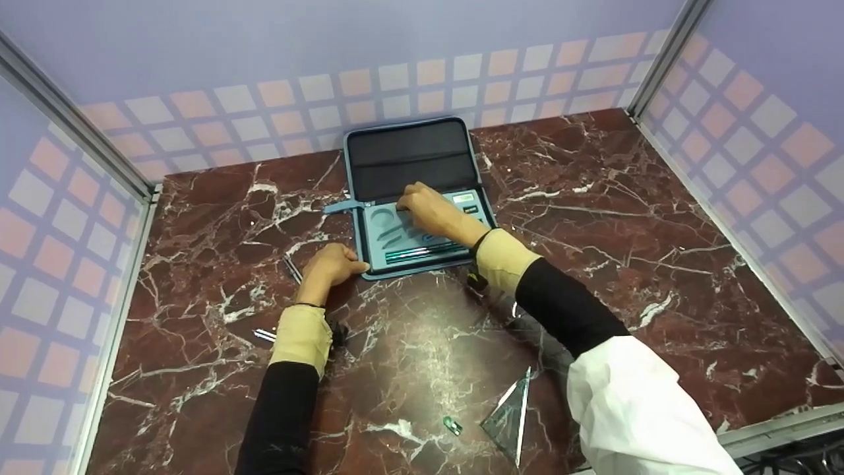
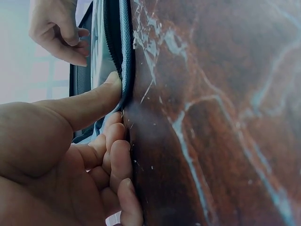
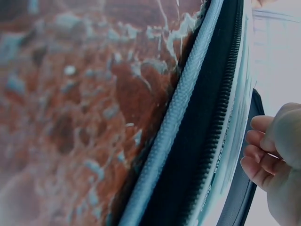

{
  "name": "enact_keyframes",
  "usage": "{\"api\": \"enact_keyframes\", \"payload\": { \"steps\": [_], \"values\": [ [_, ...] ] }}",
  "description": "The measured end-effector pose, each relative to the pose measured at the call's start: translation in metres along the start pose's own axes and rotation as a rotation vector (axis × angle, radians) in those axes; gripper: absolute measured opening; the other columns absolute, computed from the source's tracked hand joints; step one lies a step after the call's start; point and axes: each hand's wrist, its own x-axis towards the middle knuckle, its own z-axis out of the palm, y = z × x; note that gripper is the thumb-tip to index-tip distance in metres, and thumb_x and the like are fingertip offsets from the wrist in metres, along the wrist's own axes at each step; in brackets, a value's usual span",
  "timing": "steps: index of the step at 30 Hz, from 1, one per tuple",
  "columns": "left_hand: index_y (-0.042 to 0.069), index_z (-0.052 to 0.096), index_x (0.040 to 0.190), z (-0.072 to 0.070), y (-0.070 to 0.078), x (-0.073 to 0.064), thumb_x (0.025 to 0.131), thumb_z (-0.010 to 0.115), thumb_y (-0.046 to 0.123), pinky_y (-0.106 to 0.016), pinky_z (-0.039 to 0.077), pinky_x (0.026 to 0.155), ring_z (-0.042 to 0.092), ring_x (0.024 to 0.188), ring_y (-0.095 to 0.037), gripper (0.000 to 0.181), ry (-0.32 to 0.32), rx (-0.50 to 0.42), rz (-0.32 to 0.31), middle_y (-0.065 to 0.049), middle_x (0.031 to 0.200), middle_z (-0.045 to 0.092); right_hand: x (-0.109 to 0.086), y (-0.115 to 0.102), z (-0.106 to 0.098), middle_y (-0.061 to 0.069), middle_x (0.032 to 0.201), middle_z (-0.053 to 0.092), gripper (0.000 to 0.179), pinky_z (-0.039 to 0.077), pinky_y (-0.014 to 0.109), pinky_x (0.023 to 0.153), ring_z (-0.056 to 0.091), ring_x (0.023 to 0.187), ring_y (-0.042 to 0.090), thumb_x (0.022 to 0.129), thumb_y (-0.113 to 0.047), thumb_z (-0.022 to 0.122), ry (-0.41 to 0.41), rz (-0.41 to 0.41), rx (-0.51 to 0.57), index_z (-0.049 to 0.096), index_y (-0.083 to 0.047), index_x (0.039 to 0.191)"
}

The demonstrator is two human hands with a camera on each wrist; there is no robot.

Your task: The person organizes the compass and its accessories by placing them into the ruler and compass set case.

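A blue zippered case [image 1: 354, 241] lies unfolded, its black-lined lid [image 1: 412, 148] raised at the back. Its light-blue tray [image 1: 376, 247] has shaped recesses and holds dark green pencils [image 1: 422, 253]. My left hand [image 1: 333, 264] grips the case's front left corner, the thumb on the zipper edge in the left wrist view and the fingers bent low beside it. Over the tray's back middle is my right hand [image 1: 425, 208], fingers loosely bent and pointing down. In the right wrist view, nothing shows between its fingers [image 3: 256, 160].
A clear set square [image 1: 511, 415] and a small green piece [image 1: 452, 425] lie near the front edge. Slim metallic pieces lie by my left hand and left cuff [image 1: 264, 335]. Tiled-pattern walls [image 1: 356, 82] enclose the marble table [image 1: 580, 264] behind and at both sides.
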Motion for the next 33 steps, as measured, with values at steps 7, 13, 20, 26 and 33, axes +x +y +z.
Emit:
{"api": "enact_keyframes", "payload": {
  "steps": [7, 13, 20, 26, 33],
  "values": [
    [0.008, 0.071, 0.120, -0.001, 0.000, 0.000, 0.096, 0.073, 0.038, -0.048, 0.047, 0.102, 0.061, 0.116, -0.032, 0.039, 0.011, -0.009, 0.008, -0.013, 0.130, 0.067, -0.017, -0.003, -0.008, 0.018, 0.110, 0.068, 0.026, 0.053, 0.042, 0.093, 0.063, 0.104, 0.034, 0.101, 0.003, 0.056, 0.024, -0.049, 0.086, 0.074, 0.002, 0.120],
    [0.008, 0.072, 0.119, 0.000, -0.001, -0.003, 0.095, 0.073, 0.038, -0.050, 0.047, 0.102, 0.061, 0.116, -0.032, 0.038, 0.012, -0.005, 0.018, -0.013, 0.130, 0.067, -0.042, -0.012, -0.022, 0.019, 0.110, 0.065, 0.028, 0.056, 0.040, 0.086, 0.066, 0.101, 0.032, 0.097, 0.007, 0.055, 0.050, -0.158, 0.133, 0.072, 0.004, 0.120],
    [0.007, 0.069, 0.125, 0.000, 0.000, -0.004, 0.096, 0.072, 0.039, -0.049, 0.046, 0.105, 0.059, 0.122, -0.034, 0.043, -0.005, -0.003, 0.011, -0.014, 0.136, 0.064, -0.082, -0.034, -0.035, 0.015, 0.113, 0.067, 0.026, 0.056, 0.035, 0.091, 0.067, 0.101, 0.028, 0.093, 0.003, 0.066, 0.028, -0.289, 0.100, 0.072, 0.001, 0.118],
    [0.008, 0.069, 0.122, -0.001, 0.001, -0.005, 0.097, 0.071, 0.039, -0.048, 0.047, 0.102, 0.061, 0.116, -0.031, 0.040, -0.005, -0.010, 0.000, -0.013, 0.132, 0.065, -0.120, -0.056, -0.040, 0.010, 0.114, 0.068, 0.025, 0.055, 0.031, 0.093, 0.066, 0.102, 0.023, 0.092, -0.005, 0.075, -0.051, -0.402, 0.053, 0.072, -0.003, 0.117],
    [0.007, 0.069, 0.121, -0.001, 0.001, -0.004, 0.097, 0.072, 0.039, -0.048, 0.047, 0.102, 0.061, 0.116, -0.031, 0.040, 0.004, -0.003, 0.004, -0.013, 0.131, 0.066, -0.159, -0.082, -0.043, 0.008, 0.112, 0.070, 0.023, 0.053, 0.019, 0.086, 0.068, 0.096, 0.016, 0.092, -0.011, 0.078, -0.065, -0.563, 0.110, 0.074, -0.004, 0.114]
  ]
}}
